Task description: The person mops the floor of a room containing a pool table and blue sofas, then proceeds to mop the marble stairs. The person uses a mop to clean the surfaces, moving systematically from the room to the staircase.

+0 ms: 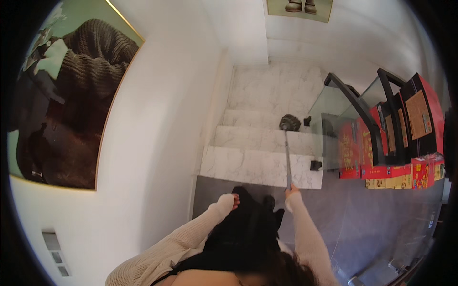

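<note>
My right hand [292, 189] grips the grey pole [288, 161] of a mop near its upper end. Away from me, the mop's round dark grey head [290, 123] rests on a white marbled step [250, 137]. The pole crosses above the nearer steps. My left hand [235, 201] hangs in front of my black clothing, its fingers curled and nothing visible in them. A cream knit sleeve covers part of that hand.
A glass balustrade with a black handrail [372, 132] borders the steps on the right. Behind it stand stacked red and black boxes [417, 114] on grey floor [357, 214]. A white wall [168, 107] with a large framed picture [89, 89] runs along the left.
</note>
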A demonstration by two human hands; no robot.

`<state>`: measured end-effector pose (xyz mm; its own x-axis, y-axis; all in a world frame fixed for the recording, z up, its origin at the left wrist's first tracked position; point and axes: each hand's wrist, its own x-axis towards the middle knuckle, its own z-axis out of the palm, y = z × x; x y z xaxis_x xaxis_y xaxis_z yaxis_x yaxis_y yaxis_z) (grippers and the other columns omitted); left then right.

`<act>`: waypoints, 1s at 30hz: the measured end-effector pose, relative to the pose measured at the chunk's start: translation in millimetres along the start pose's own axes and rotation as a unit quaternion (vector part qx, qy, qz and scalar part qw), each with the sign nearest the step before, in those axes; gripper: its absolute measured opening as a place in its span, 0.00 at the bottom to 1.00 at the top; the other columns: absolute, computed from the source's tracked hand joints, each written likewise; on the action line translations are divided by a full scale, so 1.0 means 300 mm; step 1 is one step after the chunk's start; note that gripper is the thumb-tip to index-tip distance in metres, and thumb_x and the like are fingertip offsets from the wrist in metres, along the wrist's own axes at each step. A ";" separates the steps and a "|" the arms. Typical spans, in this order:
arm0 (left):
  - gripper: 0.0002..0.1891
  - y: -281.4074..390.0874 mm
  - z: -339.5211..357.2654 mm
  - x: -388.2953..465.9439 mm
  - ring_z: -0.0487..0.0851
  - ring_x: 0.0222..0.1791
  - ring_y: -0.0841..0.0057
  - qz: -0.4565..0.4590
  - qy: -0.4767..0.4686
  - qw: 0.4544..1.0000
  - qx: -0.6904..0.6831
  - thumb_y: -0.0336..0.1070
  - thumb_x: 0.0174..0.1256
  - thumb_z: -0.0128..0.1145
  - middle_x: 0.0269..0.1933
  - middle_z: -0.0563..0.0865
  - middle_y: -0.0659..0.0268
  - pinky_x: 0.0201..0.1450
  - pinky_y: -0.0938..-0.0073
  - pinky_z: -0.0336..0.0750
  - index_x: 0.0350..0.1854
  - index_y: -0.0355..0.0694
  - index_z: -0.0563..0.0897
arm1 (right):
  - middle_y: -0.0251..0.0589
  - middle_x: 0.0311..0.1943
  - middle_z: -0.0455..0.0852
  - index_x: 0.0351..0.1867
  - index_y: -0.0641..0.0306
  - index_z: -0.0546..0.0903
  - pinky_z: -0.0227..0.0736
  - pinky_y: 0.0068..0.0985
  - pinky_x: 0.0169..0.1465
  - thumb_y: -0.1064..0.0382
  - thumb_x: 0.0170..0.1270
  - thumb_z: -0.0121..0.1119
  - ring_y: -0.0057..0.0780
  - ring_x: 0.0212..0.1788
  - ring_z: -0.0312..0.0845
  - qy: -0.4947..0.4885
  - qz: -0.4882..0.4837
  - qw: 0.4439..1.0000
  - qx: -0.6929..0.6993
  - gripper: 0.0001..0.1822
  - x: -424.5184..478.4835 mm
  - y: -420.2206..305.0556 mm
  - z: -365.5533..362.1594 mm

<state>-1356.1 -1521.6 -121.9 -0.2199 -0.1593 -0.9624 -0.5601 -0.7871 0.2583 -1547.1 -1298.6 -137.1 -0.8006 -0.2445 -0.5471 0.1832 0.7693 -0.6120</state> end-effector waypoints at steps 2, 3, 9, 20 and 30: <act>0.09 0.030 0.045 0.077 0.80 0.32 0.73 -0.034 -0.009 0.998 0.057 0.33 0.53 0.54 0.34 0.81 0.70 0.32 0.69 0.74 0.38 0.48 0.78 | 0.58 0.39 0.77 0.52 0.69 0.68 0.67 0.29 0.45 0.63 0.50 0.52 0.44 0.43 0.74 -0.014 -0.033 0.999 -0.001 0.25 0.034 0.094 0.081; 0.09 0.047 0.070 0.156 0.80 0.32 0.73 -0.031 -0.006 0.994 0.109 0.33 0.53 0.53 0.34 0.81 0.70 0.31 0.69 0.74 0.38 0.49 0.78 | 0.58 0.38 0.78 0.51 0.69 0.69 0.68 0.29 0.45 0.63 0.48 0.52 0.44 0.42 0.75 -0.044 -0.031 0.998 0.021 0.25 0.039 0.109 0.120; 0.13 0.007 0.270 0.767 0.75 0.25 0.77 -0.016 0.003 0.983 0.182 0.39 0.55 0.52 0.28 0.76 0.70 0.26 0.71 0.71 0.43 0.50 0.72 | 0.42 0.26 0.80 0.57 0.64 0.65 0.69 0.22 0.29 0.68 0.48 0.51 0.28 0.24 0.75 -0.149 -0.073 0.983 0.082 0.29 0.158 0.272 0.293; 0.32 0.131 0.305 1.425 0.67 0.52 0.66 0.254 0.148 0.948 0.124 0.36 0.55 0.53 0.56 0.65 0.60 0.53 0.65 0.65 0.63 0.50 0.54 | 0.52 0.31 0.75 0.62 0.64 0.54 0.58 0.17 0.14 0.61 0.49 0.54 0.24 0.12 0.64 -0.296 0.012 0.798 0.524 0.38 0.406 0.496 0.236; 0.36 0.315 0.519 1.668 0.52 0.63 0.62 0.680 0.147 0.662 0.279 0.29 0.50 0.56 0.62 0.54 0.56 0.63 0.70 0.52 0.62 0.41 0.51 | 0.34 0.30 0.78 0.36 0.67 0.76 0.56 0.11 0.26 0.64 0.52 0.56 0.13 0.26 0.66 0.280 -0.394 0.719 0.499 0.11 0.842 0.196 0.215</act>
<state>-1643.4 -1582.9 -566.1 -0.7049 -0.6683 0.2375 -0.2302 0.5323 0.8147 -1701.7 -1353.1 -348.2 -0.9331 0.1184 0.3395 -0.3591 -0.3540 -0.8636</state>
